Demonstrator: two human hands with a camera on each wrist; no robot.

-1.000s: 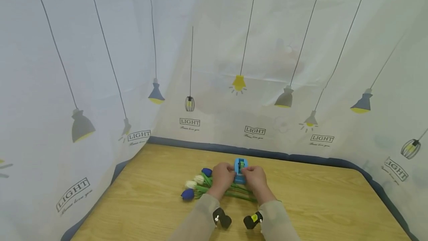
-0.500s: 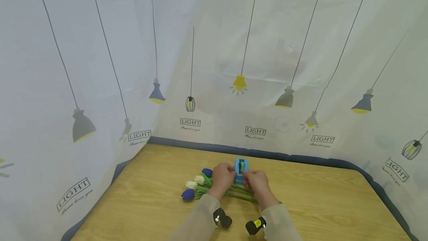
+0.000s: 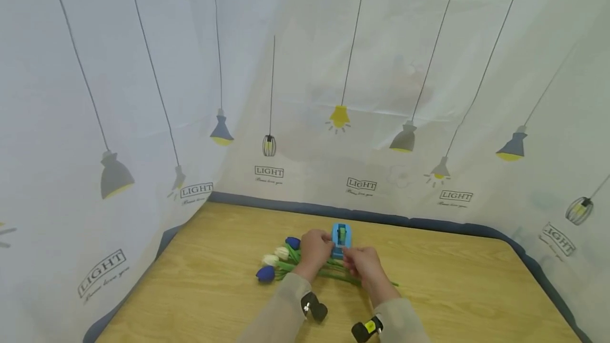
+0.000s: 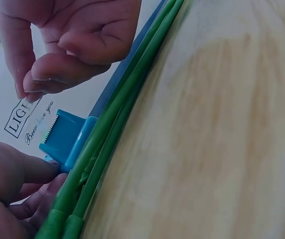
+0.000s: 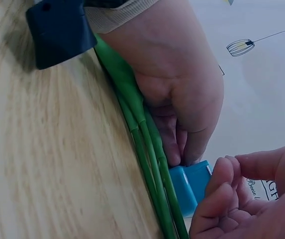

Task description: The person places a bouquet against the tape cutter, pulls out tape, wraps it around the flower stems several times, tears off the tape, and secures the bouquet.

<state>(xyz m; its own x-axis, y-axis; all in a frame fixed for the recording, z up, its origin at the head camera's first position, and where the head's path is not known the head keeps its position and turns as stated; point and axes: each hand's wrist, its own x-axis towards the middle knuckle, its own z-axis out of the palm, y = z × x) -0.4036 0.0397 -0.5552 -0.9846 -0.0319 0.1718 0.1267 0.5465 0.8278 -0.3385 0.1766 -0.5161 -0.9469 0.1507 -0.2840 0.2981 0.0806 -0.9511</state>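
Note:
A blue tape dispenser (image 3: 341,232) with a green roll inside stands on the table beyond the flower stems. My left hand (image 3: 316,250) grips its left side, thumb and fingers low near the base in the left wrist view. My right hand (image 3: 364,266) is just in front of the dispenser's toothed cutter (image 4: 51,128), thumb and forefinger pinched together. A faint see-through strip of tape (image 4: 33,110) seems to run from those fingertips toward the cutter. Artificial tulips with blue heads (image 3: 265,273) and white heads (image 3: 270,260) lie under my wrists, green stems (image 4: 112,109) pointing right.
The wooden table (image 3: 452,279) has a dark blue padded edge (image 3: 381,218) along the back and sides. Behind it hangs a pale curtain (image 3: 305,83) printed with lamps. Black wrist cameras (image 3: 314,307) sit on both cuffs.
My right hand has drawn back a little toward me, away from the dispenser, still pinching. My left hand keeps its grip on the dispenser. The tulips have not moved.

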